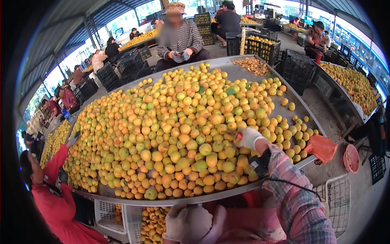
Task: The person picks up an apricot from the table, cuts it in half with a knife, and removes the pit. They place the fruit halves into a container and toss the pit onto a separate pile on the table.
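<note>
Grey metal counter (pixel 203 199) heaped with round yellow-orange fruit (pixel 178 134).
My white-gloved right hand (pixel 247 137), centre right, curls on the pile; left hand (pixel 187 223), bottom centre. I cannot tell whether either grasps anything.

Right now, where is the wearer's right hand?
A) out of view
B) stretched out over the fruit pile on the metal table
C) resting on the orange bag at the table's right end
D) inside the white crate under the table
B: the gloved right hand reaches out over the fruit pile on the metal table, while the left hand stays low, below the table's near rim.
</note>
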Tool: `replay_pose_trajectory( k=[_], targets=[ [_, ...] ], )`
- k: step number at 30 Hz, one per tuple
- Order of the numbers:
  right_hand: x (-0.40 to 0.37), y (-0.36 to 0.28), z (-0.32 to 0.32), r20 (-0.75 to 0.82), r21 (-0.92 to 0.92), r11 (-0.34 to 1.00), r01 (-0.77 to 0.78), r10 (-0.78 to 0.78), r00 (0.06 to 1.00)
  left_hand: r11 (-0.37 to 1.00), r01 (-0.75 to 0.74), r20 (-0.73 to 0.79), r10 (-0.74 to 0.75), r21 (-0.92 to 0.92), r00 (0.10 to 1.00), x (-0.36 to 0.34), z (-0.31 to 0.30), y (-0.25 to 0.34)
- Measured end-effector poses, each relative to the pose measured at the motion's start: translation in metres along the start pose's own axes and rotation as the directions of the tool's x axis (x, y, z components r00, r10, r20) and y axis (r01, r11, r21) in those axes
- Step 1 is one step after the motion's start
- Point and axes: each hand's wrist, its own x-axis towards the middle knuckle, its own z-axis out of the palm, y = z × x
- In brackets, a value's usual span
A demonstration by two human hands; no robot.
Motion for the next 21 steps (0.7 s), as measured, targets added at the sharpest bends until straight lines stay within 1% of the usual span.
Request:
replay_pose_trajectory(
  k=[1,2,3,4,5,6,7,9,11,12,13,15,16,17,18,19,20,21],
  targets=[
    [-0.005,-0.002,-0.006,-0.073,0.015,1.0,0.01,-0.008,0.997,0.998,-0.062,0.034,0.062,0.002,0.997,-0.001,0.0,0.002],
    [-0.012,-0.002,-0.008,-0.107,0.173,0.983,0.066,-0.048,0.993,0.999,-0.046,0.027,0.046,0.002,0.999,-0.005,0.003,0.012],
    [-0.022,-0.003,-0.01,-0.147,0.325,0.938,0.123,-0.078,0.986,0.996,-0.086,0.12,0.089,-0.031,0.989,-0.008,0.008,0.027],
    [-0.045,-0.018,-0.015,-0.135,0.325,0.938,0.118,-0.078,0.988,0.99,-0.125,0.213,0.137,-0.068,0.967,-0.009,0.014,0.041],
    [-0.076,-0.041,-0.023,-0.091,0.518,0.85,0.097,-0.058,0.994,0.979,-0.02,0.253,0.073,-0.205,0.965,-0.009,0.024,0.05],
    [-0.098,-0.055,-0.022,-0.047,0.685,0.725,0.067,-0.047,0.998,0.957,0.047,0.303,0.044,-0.286,0.952,-0.011,0.034,0.061],
    [-0.113,-0.056,-0.01,-0.102,0.636,0.755,0.162,-0.126,0.987,0.925,0.116,0.353,0.021,-0.362,0.935,-0.014,0.044,0.071],
    [-0.155,-0.075,0.004,0.088,0.823,0.568,0.013,-0.151,0.985,0.846,0.179,0.476,0.099,-0.503,0.874,-0.014,0.063,0.074],
    [-0.184,-0.082,0.031,0.045,0.885,0.461,0.073,-0.24,0.97,0.835,0.203,0.59,0.17,-0.512,0.79,-0.014,0.075,0.07],
    [-0.197,-0.085,0.039,0.064,0.916,0.399,0.047,-0.262,0.963,0.844,0.224,0.603,0.139,-0.487,0.785,-0.019,0.08,0.073],
    [-0.202,-0.081,0.049,0.067,0.82,0.563,0.103,-0.273,0.96,0.845,0.234,0.606,0.127,-0.48,0.785,-0.023,0.08,0.072],
    [-0.229,-0.097,0.031,0.149,0.806,0.592,-0.009,-0.188,0.971,0.863,0.212,0.627,0.145,-0.458,0.765,-0.031,0.082,0.066],
    [-0.24,-0.096,0.03,0.155,0.808,0.589,-0.018,-0.182,0.971,0.857,0.22,0.584,0.111,-0.465,0.804,-0.038,0.083,0.068],
    [-0.249,-0.093,0.029,0.222,0.87,0.474,-0.134,-0.136,0.965,0.858,0.228,0.586,0.101,-0.46,0.804,-0.041,0.081,0.064],
    [-0.256,-0.091,0.03,0.29,0.907,0.347,-0.239,-0.103,0.952,0.74,0.352,0.626,0.116,-0.572,0.771,-0.041,0.077,0.06],
    [-0.262,-0.09,0.032,0.29,0.907,0.346,-0.238,-0.105,0.951,0.594,0.467,0.658,0.144,-0.655,0.739,-0.042,0.074,0.058],
    [-0.268,-0.089,0.036,0.266,0.936,0.257,-0.239,-0.073,0.961,0.552,0.505,0.659,0.11,-0.664,0.744,-0.05,0.071,0.066],
    [-0.274,-0.089,0.039,0.244,0.958,0.165,-0.235,-0.038,0.969,0.553,0.502,0.656,0.111,-0.665,0.747,-0.053,0.069,0.065]
  ],
)
